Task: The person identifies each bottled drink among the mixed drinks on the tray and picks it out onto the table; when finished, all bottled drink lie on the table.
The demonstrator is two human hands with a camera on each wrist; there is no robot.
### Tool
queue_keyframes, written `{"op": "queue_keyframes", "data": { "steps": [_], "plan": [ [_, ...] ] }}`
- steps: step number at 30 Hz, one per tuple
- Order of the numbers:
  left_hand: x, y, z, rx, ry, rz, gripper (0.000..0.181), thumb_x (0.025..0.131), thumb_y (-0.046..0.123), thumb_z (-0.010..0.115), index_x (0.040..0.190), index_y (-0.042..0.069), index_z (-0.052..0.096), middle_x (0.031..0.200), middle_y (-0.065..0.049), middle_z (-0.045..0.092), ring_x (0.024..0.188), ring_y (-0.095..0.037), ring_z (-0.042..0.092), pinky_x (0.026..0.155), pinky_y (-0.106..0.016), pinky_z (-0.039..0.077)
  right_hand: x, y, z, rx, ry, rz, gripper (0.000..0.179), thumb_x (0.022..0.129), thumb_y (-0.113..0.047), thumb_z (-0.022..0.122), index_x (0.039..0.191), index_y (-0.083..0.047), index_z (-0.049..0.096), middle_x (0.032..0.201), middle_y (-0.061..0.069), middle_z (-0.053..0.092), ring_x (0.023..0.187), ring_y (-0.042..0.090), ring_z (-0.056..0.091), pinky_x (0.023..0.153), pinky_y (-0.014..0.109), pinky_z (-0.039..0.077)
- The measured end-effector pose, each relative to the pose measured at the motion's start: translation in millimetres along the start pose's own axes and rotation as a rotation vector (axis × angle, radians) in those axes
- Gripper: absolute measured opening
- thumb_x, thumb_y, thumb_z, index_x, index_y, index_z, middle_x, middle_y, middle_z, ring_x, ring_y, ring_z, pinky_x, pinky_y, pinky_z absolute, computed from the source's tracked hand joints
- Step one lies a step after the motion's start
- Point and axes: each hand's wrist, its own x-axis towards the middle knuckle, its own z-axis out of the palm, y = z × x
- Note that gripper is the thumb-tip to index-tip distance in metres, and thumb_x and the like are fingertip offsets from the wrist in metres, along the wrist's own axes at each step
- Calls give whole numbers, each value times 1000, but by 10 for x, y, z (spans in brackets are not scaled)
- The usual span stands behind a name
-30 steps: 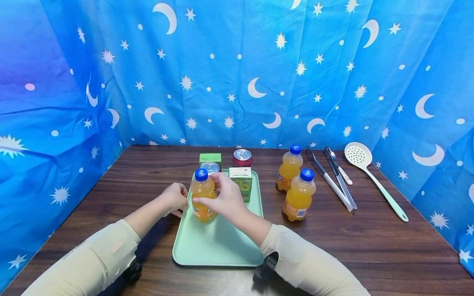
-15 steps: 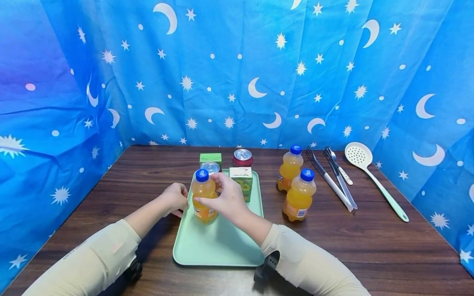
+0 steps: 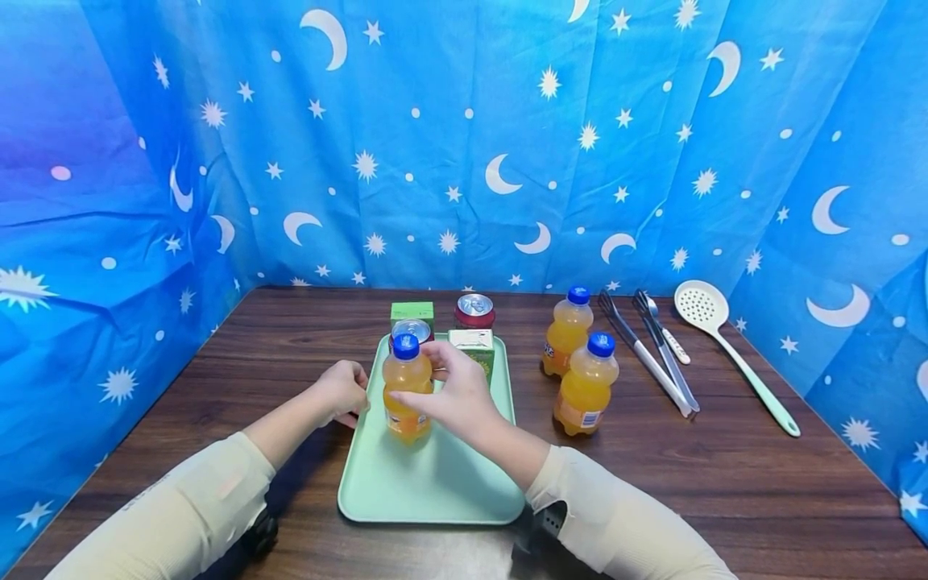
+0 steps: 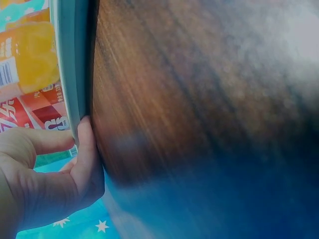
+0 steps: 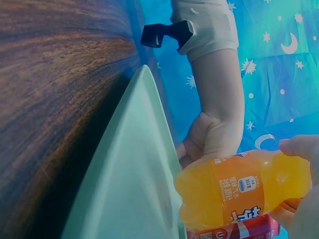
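Note:
My right hand (image 3: 461, 393) grips a small bottle of orange soda (image 3: 406, 395) with a blue cap, thumb on the near side and fingers behind it. The bottle is upright over the left part of a pale green tray (image 3: 428, 491); in the right wrist view its base is close to the tray surface, and contact is hard to tell. My left hand (image 3: 341, 391) pinches the tray's left rim between thumb and fingers, as the left wrist view shows. Behind the bottle stand a soda can (image 3: 412, 329) and, to its right, a green drink carton (image 3: 474, 350) on the tray.
Beyond the tray's far end are another green carton (image 3: 412, 311) and a red can (image 3: 474, 310). Two more orange soda bottles (image 3: 569, 330) stand to the right. Farther right lie a whisk or similar utensil (image 3: 645, 354), tongs (image 3: 670, 354) and a skimmer (image 3: 725, 330). A blue curtain (image 3: 464, 145) encloses the table.
The right hand and its soda bottle have shifted slightly to the right and toward me over the tray. My left hand stays at the rim.

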Motion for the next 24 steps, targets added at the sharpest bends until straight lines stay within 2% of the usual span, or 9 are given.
{"op": "queue_keyframes", "data": {
  "steps": [8,17,22,24],
  "plan": [
    [12,-2,0,-26,-5,2,23,71,-17,57,88,-5,47,75,-15,49,64,-23,57,51,-36,55,-96,-43,-128,32,-26,-19,52,72,-26,82,115,-11,55,107,-2,62,98,11,60,83,34,52],
    [17,-11,-4,-38,-20,-7,23,73,-16,57,90,-6,47,75,-15,49,65,-24,57,51,-36,55,-222,-95,-302,61,-76,-8,54,73,-29,81,117,-17,55,108,-6,62,100,8,59,85,31,51],
    [22,-18,-5,-36,-19,0,23,72,-16,57,89,-4,46,75,-15,49,66,-24,56,50,-36,55,-303,-195,-429,79,-75,-25,53,72,-18,82,117,-12,55,109,-3,62,100,9,60,87,33,50],
    [25,-18,-7,-36,-18,-1,24,72,-16,57,88,-3,45,75,-14,48,65,-24,55,50,-36,55,-339,-290,-493,81,-74,-60,51,73,-10,81,117,-7,54,109,2,63,101,13,61,88,33,50]
  ]
}}
